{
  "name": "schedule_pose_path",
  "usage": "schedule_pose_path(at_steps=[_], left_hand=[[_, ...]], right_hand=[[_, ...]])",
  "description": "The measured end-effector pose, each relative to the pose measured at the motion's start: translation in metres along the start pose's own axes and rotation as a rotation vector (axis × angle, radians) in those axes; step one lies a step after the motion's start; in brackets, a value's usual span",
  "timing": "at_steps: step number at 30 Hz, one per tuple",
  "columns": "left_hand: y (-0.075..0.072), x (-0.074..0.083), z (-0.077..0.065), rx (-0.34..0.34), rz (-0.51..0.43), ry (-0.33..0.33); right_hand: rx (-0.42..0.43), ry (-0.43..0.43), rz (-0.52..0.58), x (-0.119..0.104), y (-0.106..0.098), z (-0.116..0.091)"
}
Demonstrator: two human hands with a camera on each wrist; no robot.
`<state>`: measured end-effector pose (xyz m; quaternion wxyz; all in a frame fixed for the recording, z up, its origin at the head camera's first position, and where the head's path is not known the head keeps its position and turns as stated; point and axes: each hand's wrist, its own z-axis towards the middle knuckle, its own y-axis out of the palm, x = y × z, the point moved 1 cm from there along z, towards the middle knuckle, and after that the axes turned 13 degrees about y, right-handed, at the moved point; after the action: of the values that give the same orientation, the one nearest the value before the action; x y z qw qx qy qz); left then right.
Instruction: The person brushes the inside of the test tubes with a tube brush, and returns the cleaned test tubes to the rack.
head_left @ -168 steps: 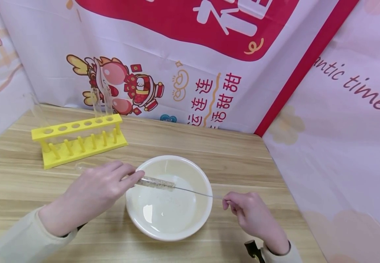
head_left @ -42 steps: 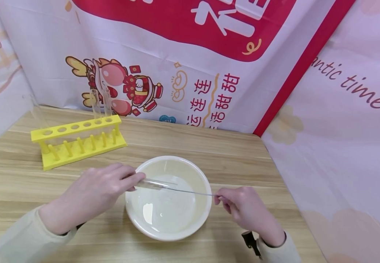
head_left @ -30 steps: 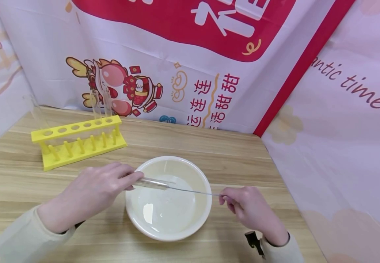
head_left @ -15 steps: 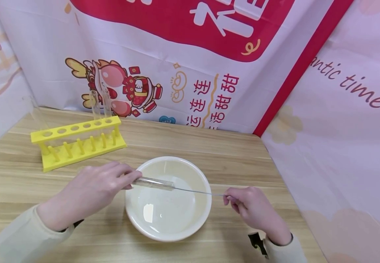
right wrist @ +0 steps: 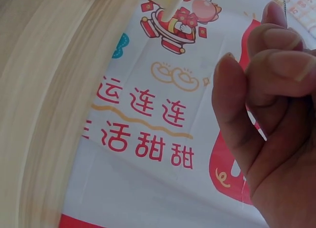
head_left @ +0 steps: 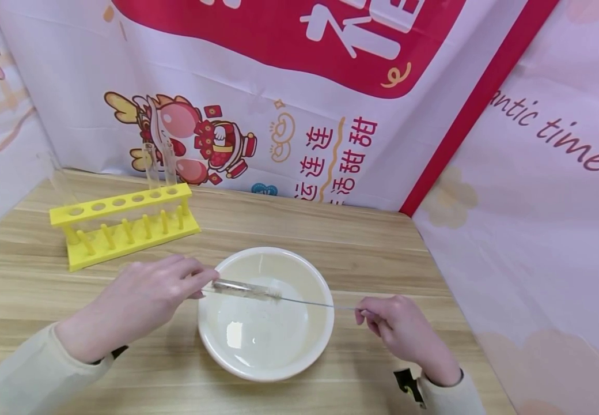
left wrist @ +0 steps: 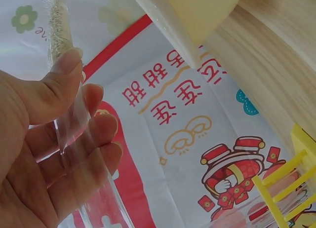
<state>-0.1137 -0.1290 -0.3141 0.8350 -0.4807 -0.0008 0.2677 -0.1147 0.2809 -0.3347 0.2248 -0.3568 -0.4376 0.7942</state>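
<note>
My left hand [head_left: 146, 305] grips a clear glass test tube [head_left: 239, 288], held nearly level over a white basin [head_left: 263, 351] with the mouth toward the right. Pale bristles of a test tube brush [head_left: 273, 293] fill part of the tube and poke slightly out of its mouth. Thumb and fingers wrap the glass in the left wrist view, where the brush [left wrist: 58, 28] shows at the tube's upper end. To the basin's right, my right hand [head_left: 398, 331] pinches the brush's thin wire handle. Most of that grip is hidden in the right wrist view; a short bit of wire [right wrist: 284, 6] shows.
A yellow test tube rack [head_left: 139, 239] stands at the back left with several holes and pegs. Three clear tubes stand in it, one at the left end [head_left: 58, 181] and two at the right. Printed cloth walls [head_left: 279, 75] close off the wooden table's back and sides.
Over the last second and a half my right hand has drawn the wire rightward, bringing the bristles from inside the tube to its mouth. My left hand has shifted slightly left, still gripping the tube.
</note>
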Motion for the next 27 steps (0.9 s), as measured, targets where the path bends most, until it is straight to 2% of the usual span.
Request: schedule_pose_path(at_steps=[9,27], left_hand=[[0.002,-0.002,-0.003,-0.025,-0.001,-0.018],[0.006,-0.007,-0.009,-0.016,0.003,-0.026]], right_hand=[[-0.009,0.026,-0.009,0.007,0.003,-0.003],[-0.008,0.07,-0.014,0.025,0.008,-0.009]])
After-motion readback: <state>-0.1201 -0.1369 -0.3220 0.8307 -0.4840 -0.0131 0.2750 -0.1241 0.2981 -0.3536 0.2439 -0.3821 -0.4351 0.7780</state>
